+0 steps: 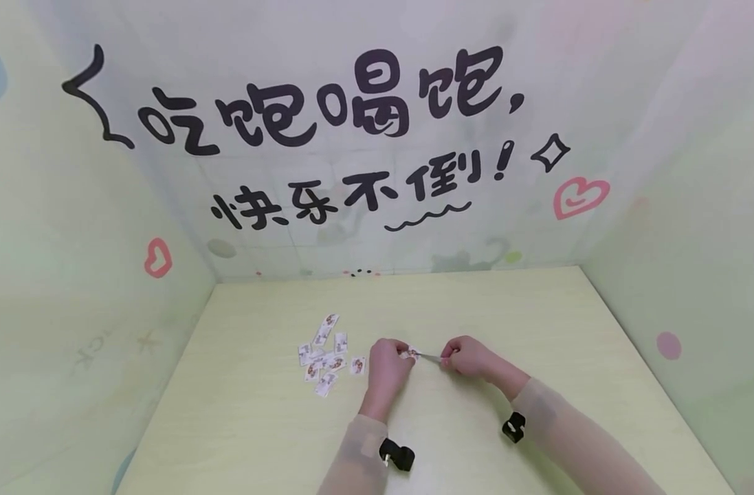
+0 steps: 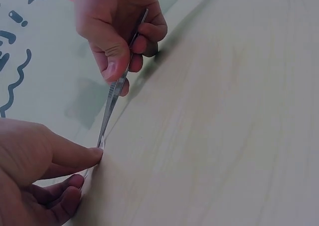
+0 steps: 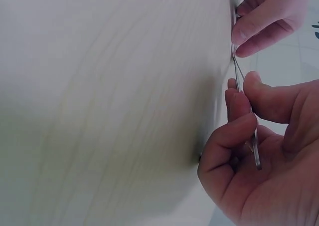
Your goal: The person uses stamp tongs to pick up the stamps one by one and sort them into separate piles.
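Observation:
Metal tweezers (image 2: 115, 92) with a ribbed grip lie between the thumb and fingers of my right hand (image 1: 472, 357). They point left, and their tips reach the small white printed card (image 1: 413, 353). My left hand (image 1: 387, 368) pinches that card by its left side between thumb and fingers, just above the table. Whether the tips grip the card or only touch it, I cannot tell. Left of my left hand, a single printed card (image 1: 357, 365) lies flat, beside a loose pile of similar cards (image 1: 327, 381).
The pale wooden table (image 1: 506, 440) meets a printed back wall (image 1: 352, 240) and side walls at left and right. Both forearms come in from the front edge, each with a black camera (image 1: 398, 455) strapped near the wrist.

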`<state>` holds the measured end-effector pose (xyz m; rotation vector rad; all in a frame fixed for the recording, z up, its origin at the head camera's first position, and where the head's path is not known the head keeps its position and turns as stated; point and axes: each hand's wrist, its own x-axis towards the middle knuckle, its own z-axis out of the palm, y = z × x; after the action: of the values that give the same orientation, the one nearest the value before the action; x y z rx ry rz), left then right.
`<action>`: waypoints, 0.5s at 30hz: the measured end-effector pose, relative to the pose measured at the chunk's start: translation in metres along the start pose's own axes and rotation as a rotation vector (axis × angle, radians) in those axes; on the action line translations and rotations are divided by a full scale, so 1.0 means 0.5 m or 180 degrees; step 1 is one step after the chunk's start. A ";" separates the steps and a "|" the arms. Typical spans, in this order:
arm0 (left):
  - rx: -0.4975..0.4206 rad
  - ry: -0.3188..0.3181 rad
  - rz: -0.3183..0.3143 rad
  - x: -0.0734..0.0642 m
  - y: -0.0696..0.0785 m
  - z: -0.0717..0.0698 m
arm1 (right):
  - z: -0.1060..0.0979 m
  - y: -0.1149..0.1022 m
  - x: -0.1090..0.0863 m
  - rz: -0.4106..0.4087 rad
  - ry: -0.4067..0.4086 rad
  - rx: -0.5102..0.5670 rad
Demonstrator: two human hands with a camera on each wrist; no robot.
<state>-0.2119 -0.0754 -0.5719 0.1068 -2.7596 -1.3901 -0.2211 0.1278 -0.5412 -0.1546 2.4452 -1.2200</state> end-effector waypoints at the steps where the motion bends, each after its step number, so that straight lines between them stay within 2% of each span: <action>1: -0.0003 -0.0010 0.0004 0.001 0.000 -0.001 | -0.001 -0.001 0.000 -0.0023 -0.0019 -0.0016; 10: -0.0001 -0.0195 -0.0068 0.010 0.004 -0.017 | -0.026 -0.007 0.020 -0.0190 -0.0368 -0.0444; 15: 0.0006 -0.0342 -0.0135 0.013 0.008 -0.031 | -0.035 -0.011 0.038 -0.0282 -0.0474 -0.0717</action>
<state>-0.2176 -0.0858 -0.5593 0.0938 -2.8614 -1.4445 -0.2457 0.1322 -0.5333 -0.4062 2.4598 -0.9280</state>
